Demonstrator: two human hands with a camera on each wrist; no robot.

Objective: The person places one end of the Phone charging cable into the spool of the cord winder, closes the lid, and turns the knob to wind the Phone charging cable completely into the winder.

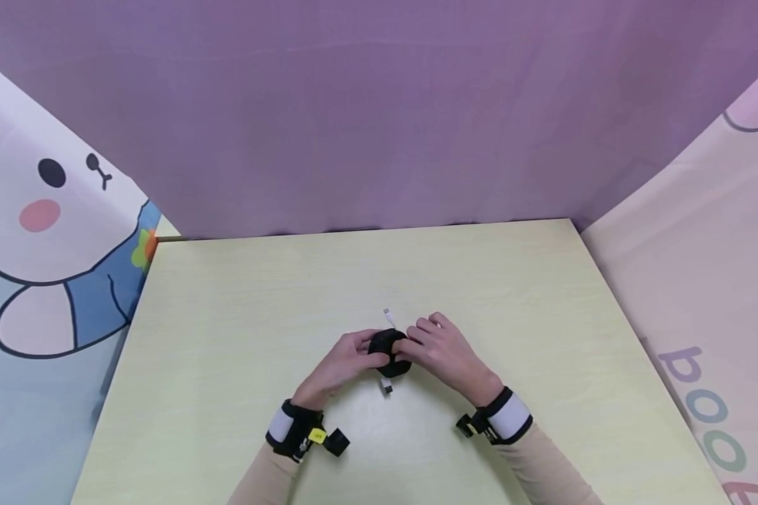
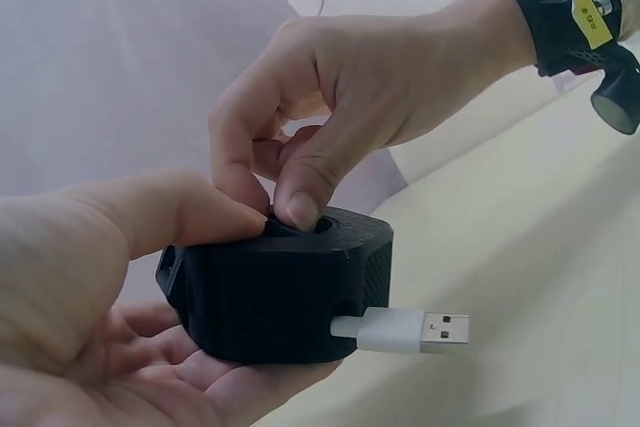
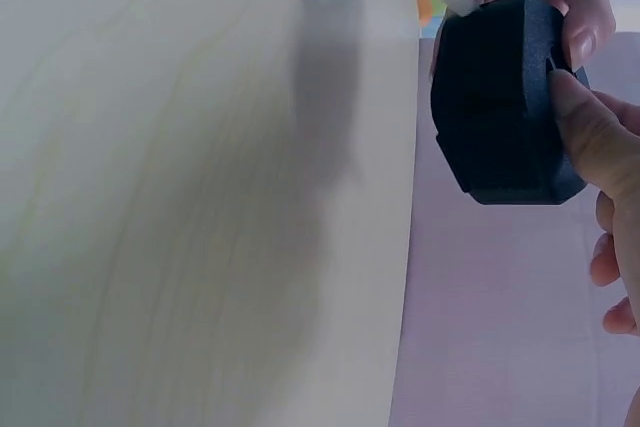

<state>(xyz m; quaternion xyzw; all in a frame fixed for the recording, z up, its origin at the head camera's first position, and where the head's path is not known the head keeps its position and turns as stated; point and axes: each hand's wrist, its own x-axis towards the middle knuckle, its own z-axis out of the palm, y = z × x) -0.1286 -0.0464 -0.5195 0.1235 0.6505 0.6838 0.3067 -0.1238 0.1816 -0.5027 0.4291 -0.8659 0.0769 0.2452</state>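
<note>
A black cable winder [image 1: 385, 342] with blunt corners is held up over the table, a white cable end poking out on two opposite sides. My left hand [image 1: 341, 363] grips it from the left, thumb on top and fingers underneath, as the left wrist view shows. With thumb and index finger, my right hand [image 1: 448, 356] pinches at the round opening on its upper face; what lies inside that opening is mostly hidden. A white USB-A plug [image 2: 410, 329] sticks out of the near side. On the far side a smaller white plug [image 1: 387, 314] points away.
The pale wooden table [image 1: 240, 301] spreads out on all sides of the hands. Behind it hangs a purple cloth [image 1: 379, 126]. Printed cloths stand at left and right. Both wrists wear black straps with small cameras.
</note>
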